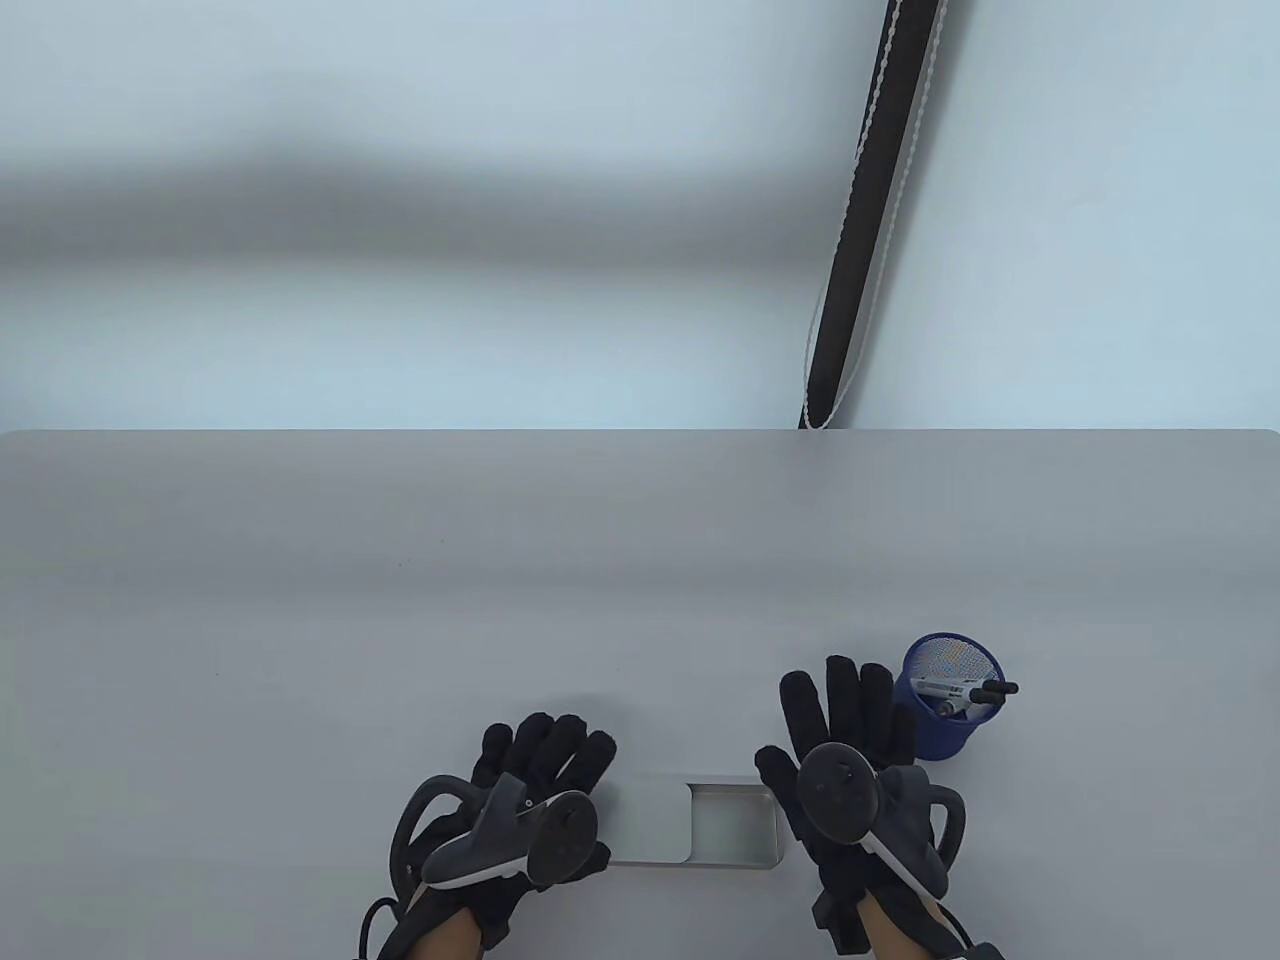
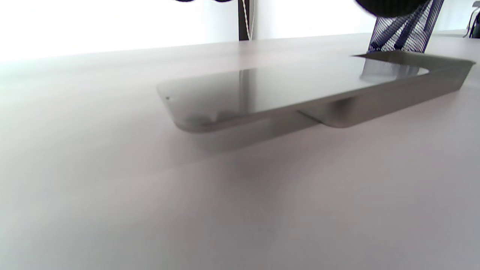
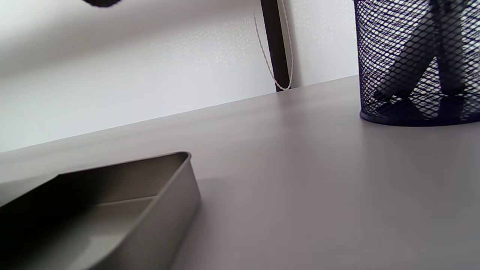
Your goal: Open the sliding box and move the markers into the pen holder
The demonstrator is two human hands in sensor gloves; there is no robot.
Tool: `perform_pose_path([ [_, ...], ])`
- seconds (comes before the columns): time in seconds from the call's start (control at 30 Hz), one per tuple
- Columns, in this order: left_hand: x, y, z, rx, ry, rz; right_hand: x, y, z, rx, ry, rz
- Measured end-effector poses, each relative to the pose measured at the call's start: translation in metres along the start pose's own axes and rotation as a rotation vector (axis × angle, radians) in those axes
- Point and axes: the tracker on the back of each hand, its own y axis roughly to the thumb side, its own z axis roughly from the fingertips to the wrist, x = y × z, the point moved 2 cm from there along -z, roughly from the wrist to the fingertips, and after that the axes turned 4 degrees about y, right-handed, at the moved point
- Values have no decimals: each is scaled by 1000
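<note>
A flat metal sliding box (image 1: 735,823) lies near the table's front edge, its lid (image 1: 650,820) slid left, the uncovered right half empty. The blue mesh pen holder (image 1: 948,700) stands to its right with markers (image 1: 965,693) leaning inside. My left hand (image 1: 545,765) rests flat at the lid's left end, fingers straight. My right hand (image 1: 845,715) hovers flat between the box and the holder, fingers spread, holding nothing. The left wrist view shows the box (image 2: 378,95) with its lid (image 2: 270,88) overhanging. The right wrist view shows the empty box (image 3: 112,210) and the holder (image 3: 416,63).
A dark pole with a white beaded cord (image 1: 865,215) runs down the wall behind the table's back edge (image 1: 640,432). The grey tabletop (image 1: 400,620) stretches beyond the hands.
</note>
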Motion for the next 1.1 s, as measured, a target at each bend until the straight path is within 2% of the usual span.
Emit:
perform_pose_path([
  [0.07,-10,-3,4,-47,64,8,0,-1,0,-1,-3,1],
  [0.23,-25,-14,14,-138,119,18,0,-2,-1,-5,-13,1],
  [0.43,-35,-37,27,-273,246,6,2,-5,-1,-12,-23,-7],
  [0.7,-33,-63,36,-372,255,70,2,-8,-2,-23,-25,-4],
  [1.1,-28,-62,32,-361,229,50,3,-11,-2,-36,-33,4],
])
